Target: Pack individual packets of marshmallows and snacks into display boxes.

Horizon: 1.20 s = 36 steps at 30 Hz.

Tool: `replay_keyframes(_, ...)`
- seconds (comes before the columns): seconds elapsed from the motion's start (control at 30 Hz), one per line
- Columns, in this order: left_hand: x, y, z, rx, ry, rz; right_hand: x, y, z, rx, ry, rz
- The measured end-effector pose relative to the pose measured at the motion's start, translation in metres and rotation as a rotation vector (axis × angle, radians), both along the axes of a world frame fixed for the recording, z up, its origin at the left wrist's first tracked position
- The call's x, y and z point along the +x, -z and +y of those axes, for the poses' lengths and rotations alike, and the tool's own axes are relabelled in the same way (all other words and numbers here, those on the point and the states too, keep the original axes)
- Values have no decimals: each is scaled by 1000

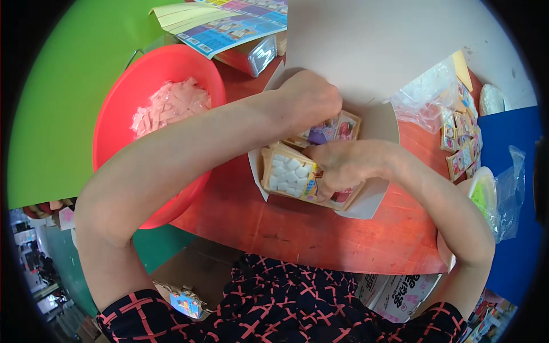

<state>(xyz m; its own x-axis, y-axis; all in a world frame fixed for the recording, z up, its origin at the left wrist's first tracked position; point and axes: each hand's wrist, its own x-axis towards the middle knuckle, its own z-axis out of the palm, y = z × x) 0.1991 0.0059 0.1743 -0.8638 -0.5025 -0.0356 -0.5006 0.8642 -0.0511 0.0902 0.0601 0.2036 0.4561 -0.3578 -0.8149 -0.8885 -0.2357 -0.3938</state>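
A white carton (pixel 382 128) stands open on the red table, its flaps spread. Inside lie several small tan-framed packs, one with a printed pink and purple face (pixel 347 127). At the carton's far left side, my left hand (pixel 311 94) is curled downward, its fingertips hidden behind its own knuckles. My right hand (pixel 343 166) reaches in from the right, fingers bent round the edge of a tan-framed pack of white pieces (pixel 289 176). That pack lies tilted at the carton's near left side, a colourful label along its edge. What is beneath the right palm is hidden.
A red basin (pixel 103 131) with pink strips in clear wrap (pixel 171 106) stands left. Behind it lie printed sheets (pixel 234 26). On the right are a clear plastic bag (pixel 423 97), several small packs (pixel 462 143) and a white bowl (pixel 479 182) with green contents.
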Motion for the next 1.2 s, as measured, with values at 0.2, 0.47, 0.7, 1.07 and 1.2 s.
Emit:
replay_keyframes(0.2,2,4,-5,35,38,73,6,-1,-12,5,-68,125)
replay_keyframes(0.47,9,-4,-8,307,-66,-46,0,9,-27,10,-152,185)
replay_keyframes(0.7,12,-11,2,289,-32,-78,15,-7,-7,-295,-325,331)
replay_keyframes(1.07,24,1,3,106,21,-81,-16,13,50,-1090,-256,-165)
replay_keyframes(1.2,20,6,5,-77,112,41,-9,20,66,-1145,-276,-153)
